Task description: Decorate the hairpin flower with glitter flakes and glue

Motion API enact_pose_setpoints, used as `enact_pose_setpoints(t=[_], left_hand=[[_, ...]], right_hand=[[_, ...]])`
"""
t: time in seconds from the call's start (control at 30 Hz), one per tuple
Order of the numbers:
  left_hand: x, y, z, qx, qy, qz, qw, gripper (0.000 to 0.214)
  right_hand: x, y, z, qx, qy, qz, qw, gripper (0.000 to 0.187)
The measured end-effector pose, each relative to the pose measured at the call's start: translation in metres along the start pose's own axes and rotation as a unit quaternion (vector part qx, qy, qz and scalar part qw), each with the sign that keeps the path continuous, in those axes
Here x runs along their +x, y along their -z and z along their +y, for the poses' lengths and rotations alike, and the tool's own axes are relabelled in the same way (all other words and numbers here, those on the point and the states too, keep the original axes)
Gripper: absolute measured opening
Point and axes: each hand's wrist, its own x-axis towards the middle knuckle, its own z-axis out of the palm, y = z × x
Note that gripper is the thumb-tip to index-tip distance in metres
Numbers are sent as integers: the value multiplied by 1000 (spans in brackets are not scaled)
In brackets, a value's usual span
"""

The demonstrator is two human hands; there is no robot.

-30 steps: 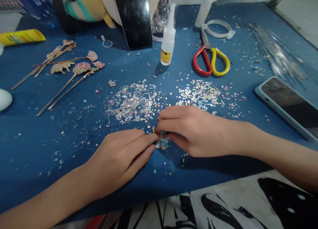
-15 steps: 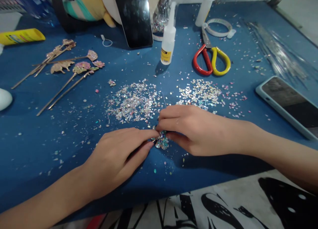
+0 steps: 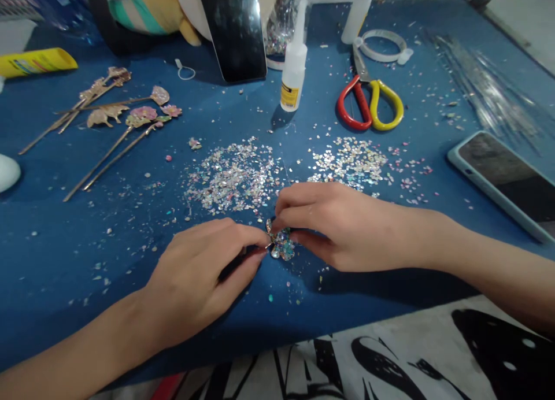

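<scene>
A small flower-shaped ornament [image 3: 284, 248], covered with glittering blue-green and silver flakes, lies on the blue table between my hands. My left hand [image 3: 208, 267] pinches its thin metal stem between thumb and forefinger. My right hand [image 3: 338, 226] is closed over the ornament's upper right side, fingertips and thumb against it; they partly cover it. Just beyond the hands spread two patches of shiny flakes, a left pile of flakes [image 3: 236, 177] and a right pile of flakes [image 3: 353, 160].
Behind the piles stand a glue bottle [image 3: 293, 70] and an upright phone [image 3: 236, 30]. Scissors [image 3: 368, 102] with red and yellow handles lie to the right, near a phone in a blue case [image 3: 507, 180]. Several decorated hairpins [image 3: 117, 108] lie at left. Clear plastic strips [image 3: 494, 88] are far right.
My left fingertips have drawn slightly left along the ornament's stem, showing more of its left side. My right hand stays almost in place.
</scene>
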Motion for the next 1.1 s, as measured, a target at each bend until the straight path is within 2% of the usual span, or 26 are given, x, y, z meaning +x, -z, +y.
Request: enact_pose_setpoints(t=[0.23,1.1], left_hand=[[-2,-3,-4,19,-75,-5,997,12],[-1,-3,-4,50,-103,-11,993,16]], right_hand=[[-1,0,3,24,-9,3,1000,30],[0,1,1,73,-38,11,997,22]])
